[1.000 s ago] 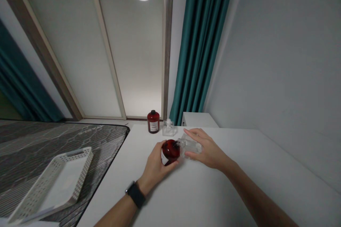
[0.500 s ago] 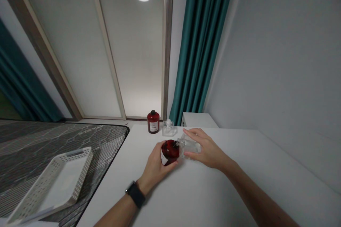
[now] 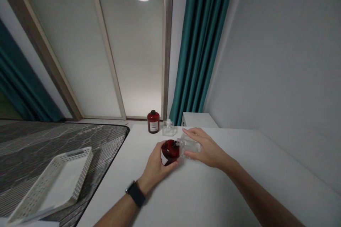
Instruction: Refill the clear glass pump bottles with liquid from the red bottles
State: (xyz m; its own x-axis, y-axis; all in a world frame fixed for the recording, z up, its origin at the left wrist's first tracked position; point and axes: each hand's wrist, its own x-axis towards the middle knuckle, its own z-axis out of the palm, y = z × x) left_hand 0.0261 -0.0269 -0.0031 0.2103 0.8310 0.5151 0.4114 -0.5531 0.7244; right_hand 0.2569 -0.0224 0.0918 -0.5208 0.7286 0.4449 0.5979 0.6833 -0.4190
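The left hand (image 3: 156,165) is wrapped around a dark red bottle (image 3: 170,151), tipped so its neck points right, toward a clear glass bottle (image 3: 189,146) that the right hand (image 3: 207,150) grips with fingers curled over its top and thumb beneath. Both bottles are held just above the white bench (image 3: 202,191), near its middle, and their mouths appear to meet, though the glass is too transparent and small here to tell whether liquid is passing between them. Judged from this, the step in hand is a pour or a joining of the two openings; the next move calls for keeping the necks lined up and the tilt steady so nothing spills onto the bench. Farther back stand a second red bottle (image 3: 153,122) and a small clear dispenser (image 3: 168,128), just beside each other. A white basket tray (image 3: 57,182) lies on the bed (image 3: 32,149) to the left.
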